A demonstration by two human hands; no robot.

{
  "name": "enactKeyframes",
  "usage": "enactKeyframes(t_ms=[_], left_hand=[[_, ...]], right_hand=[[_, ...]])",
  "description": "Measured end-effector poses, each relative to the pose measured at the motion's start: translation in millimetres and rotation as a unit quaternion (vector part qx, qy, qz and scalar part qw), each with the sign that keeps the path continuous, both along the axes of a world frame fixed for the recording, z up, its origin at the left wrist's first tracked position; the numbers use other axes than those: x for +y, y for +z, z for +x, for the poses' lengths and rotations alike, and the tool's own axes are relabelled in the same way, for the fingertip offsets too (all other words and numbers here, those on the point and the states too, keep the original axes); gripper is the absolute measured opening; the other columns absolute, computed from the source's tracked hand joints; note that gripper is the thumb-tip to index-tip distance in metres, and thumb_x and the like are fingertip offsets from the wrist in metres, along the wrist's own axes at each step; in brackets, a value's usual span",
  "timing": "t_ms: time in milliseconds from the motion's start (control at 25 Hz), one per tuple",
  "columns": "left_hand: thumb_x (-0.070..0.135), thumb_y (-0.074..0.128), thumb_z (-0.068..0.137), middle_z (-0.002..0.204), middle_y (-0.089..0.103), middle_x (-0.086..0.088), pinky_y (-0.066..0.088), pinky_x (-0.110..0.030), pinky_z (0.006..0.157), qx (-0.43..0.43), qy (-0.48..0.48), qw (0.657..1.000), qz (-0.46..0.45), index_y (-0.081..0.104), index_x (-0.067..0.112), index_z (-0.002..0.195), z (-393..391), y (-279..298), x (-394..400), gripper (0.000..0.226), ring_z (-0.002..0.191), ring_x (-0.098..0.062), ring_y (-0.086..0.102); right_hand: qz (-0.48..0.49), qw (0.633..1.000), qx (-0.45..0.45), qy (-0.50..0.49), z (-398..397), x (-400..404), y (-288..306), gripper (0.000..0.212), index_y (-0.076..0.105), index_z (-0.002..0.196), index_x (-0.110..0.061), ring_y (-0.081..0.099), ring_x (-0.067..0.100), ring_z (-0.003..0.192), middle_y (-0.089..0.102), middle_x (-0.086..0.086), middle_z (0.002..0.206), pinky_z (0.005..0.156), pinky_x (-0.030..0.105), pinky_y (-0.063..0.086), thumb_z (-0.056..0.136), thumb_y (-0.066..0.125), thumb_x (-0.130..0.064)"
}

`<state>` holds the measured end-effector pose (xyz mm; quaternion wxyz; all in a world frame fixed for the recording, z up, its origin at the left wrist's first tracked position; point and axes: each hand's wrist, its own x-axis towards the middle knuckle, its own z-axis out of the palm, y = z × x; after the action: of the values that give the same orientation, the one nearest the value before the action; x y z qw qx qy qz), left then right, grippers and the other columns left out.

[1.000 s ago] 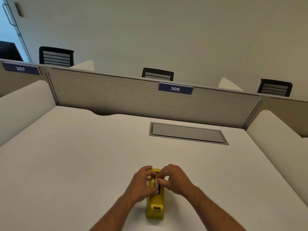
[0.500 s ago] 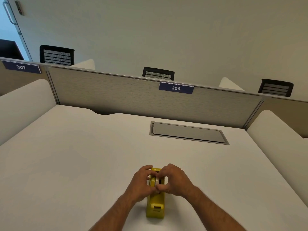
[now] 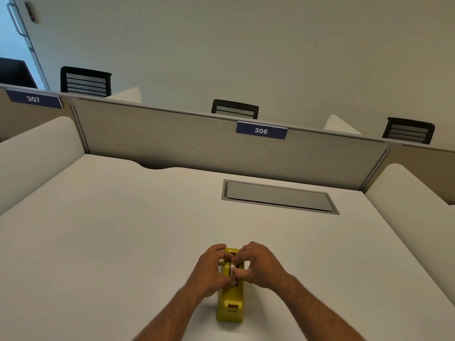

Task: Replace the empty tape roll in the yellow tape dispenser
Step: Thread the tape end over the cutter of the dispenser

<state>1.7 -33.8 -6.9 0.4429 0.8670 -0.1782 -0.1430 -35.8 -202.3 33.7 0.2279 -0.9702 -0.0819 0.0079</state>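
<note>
On a white desk [image 3: 123, 242], left hand [image 3: 209, 271] and right hand [image 3: 258, 263] pinch a pale tape roll [image 3: 232, 268] inside a yellow plastic tape dispenser [image 3: 230, 299].

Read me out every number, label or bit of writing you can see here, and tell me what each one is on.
"306": white digits on a blue nameplate fixed to the top edge of the desk divider straight ahead.
"307": white digits on a second blue nameplate on the divider at far left.
The yellow tape dispenser shows no readable brand or label.
The small wall panel by the door is too small to read.
</note>
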Motion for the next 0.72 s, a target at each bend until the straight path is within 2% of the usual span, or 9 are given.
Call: enactKeyframes(t_ms=[200,360,480,720], left_hand=[[0.029,0.091,0.058,0.147,0.04,0.01,0.05,-0.022,0.082,0.006,0.004,1.0,0.009,0.065,0.034,0.109,-0.4,-1.1,-0.2,0.058,0.108,-0.013,0.054],[0.032,0.09,0.057,0.147,0.04,0.011,0.046,-0.015,0.075,0.007,-0.005,1.0,0.007,0.064,0.037,0.108,1.2,-2.1,-0.4,0.057,0.105,-0.012,0.053],[0.033,0.089,0.056,0.146,0.04,0.011,0.043,-0.009,0.067,0.005,-0.007,1.0,0.006,0.064,0.039,0.109,2.9,-4.5,0.2,0.059,0.105,-0.011,0.054],[0.035,0.091,0.055,0.146,0.04,0.011,0.044,-0.01,0.066,0.005,-0.005,1.0,0.009,0.063,0.037,0.114,4.1,-7.7,-0.6,0.064,0.103,-0.011,0.053]], right_hand=[[0.016,1.0,0.014,-0.01,3.8,-0.9,2.1,0.02,0.079,0.098,-0.026,0.059,0.012,0.09,0.076,-0.004,0.096,0.081,0.035,0.052,0.088,0.065,-0.037],[0.013,1.0,0.014,-0.011,3.8,-1.0,3.0,0.02,0.078,0.098,-0.026,0.059,0.012,0.09,0.075,-0.005,0.097,0.082,0.036,0.053,0.084,0.069,-0.038],[-0.007,1.0,0.012,-0.004,2.4,-0.5,2.7,0.027,0.073,0.099,-0.027,0.058,0.013,0.091,0.072,-0.006,0.099,0.082,0.034,0.053,0.078,0.073,-0.044],[-0.046,0.999,0.008,0.004,1.5,1.3,1.4,0.041,0.071,0.108,-0.028,0.055,0.013,0.095,0.07,-0.006,0.104,0.08,0.032,0.053,0.074,0.073,-0.051]])
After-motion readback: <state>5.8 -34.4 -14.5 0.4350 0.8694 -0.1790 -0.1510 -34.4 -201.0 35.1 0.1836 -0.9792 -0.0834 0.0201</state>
